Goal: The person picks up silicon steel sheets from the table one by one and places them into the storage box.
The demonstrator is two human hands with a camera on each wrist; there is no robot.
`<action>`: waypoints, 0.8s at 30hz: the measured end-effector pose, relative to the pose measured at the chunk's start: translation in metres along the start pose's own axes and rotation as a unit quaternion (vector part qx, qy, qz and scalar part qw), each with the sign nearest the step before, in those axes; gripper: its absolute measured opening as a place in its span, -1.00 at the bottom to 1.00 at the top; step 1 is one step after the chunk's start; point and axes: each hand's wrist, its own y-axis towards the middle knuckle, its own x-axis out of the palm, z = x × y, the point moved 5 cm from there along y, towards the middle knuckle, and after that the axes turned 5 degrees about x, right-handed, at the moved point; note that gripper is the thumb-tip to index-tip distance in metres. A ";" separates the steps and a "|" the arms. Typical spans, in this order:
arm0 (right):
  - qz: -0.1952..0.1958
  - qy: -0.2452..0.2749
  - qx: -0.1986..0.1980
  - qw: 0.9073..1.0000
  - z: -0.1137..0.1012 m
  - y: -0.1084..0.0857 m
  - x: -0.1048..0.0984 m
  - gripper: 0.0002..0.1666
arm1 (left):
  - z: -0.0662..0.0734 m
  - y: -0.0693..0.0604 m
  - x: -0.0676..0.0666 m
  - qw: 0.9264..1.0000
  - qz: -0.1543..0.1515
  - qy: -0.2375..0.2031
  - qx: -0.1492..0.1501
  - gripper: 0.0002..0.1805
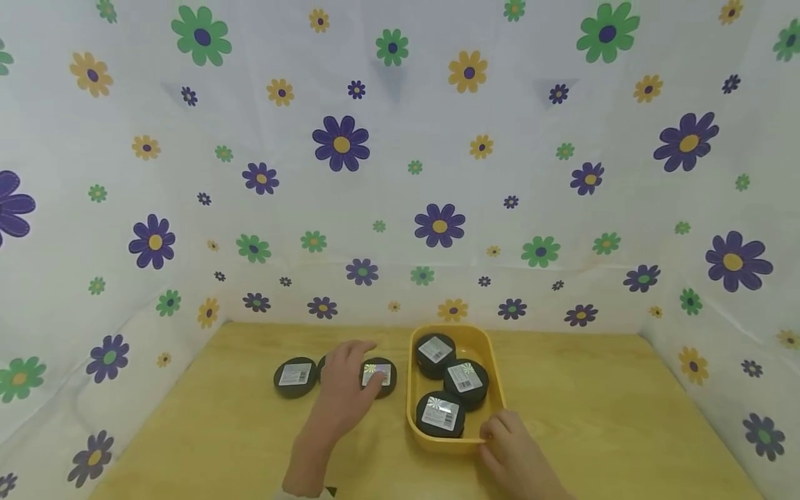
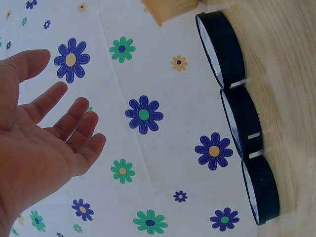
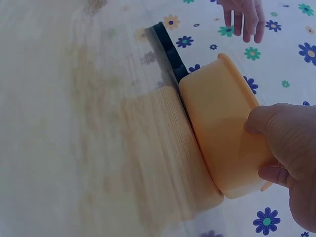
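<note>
My left hand (image 1: 344, 389) hovers over a row of flat round black cases with pale labels; its fingers are spread and loosely bent, with nothing in them. The left case (image 1: 295, 377) shows whole, the right case (image 1: 385, 389) lies under the thumb side, and the middle case (image 2: 242, 123) is mostly hidden by the hand in the head view. My right hand (image 1: 515, 448) grips the front right corner of a yellow plastic bin (image 1: 455, 446), its thumb on the outer wall in the right wrist view. Inside the bin are a back case (image 1: 435, 349), a middle case (image 1: 467, 382) and a front case (image 1: 440, 415).
The bin and the row of cases stand on a light wooden table (image 1: 594, 396). A white cloth with printed flowers (image 1: 400, 187) hangs behind and at both sides of the table. The row lies to the left of the bin.
</note>
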 end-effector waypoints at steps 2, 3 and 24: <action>0.015 -0.001 -0.025 1.000 -0.002 -0.001 0.000 -0.59 | -0.002 -0.001 -0.004 1.000 0.004 0.004 -0.004 -0.53; 0.020 0.000 -0.035 0.999 -0.003 -0.002 0.000 -0.59 | -0.002 -0.001 -0.007 1.000 0.006 0.006 -0.006 -0.54; 0.026 -0.012 -0.067 0.997 0.003 0.005 0.001 -0.52 | -0.014 0.002 -0.024 0.999 0.015 0.021 -0.020 -0.56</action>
